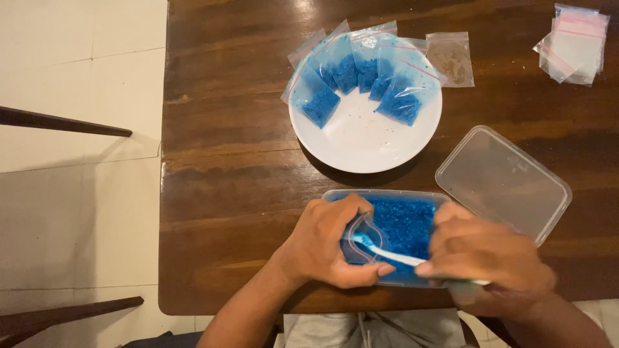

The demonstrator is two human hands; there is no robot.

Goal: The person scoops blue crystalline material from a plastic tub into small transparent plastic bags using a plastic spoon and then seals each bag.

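Dark wooden tabletop [225, 161], near edge: the left hand [325, 241] grips a small clear bag [360, 240] open over the tub of blue granules [406, 222] while the right hand [483, 258], clenched on a white spoon [396, 256], scoops granules bagward; steady tipping seems needed next.

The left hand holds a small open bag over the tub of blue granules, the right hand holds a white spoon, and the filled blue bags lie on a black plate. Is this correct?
Not quite: the plate is white, not black, as the head view shows. The rest stands: the left hand holds a small open bag over the tub of blue granules, the right hand holds a white spoon, and the filled blue bags lie on that plate.
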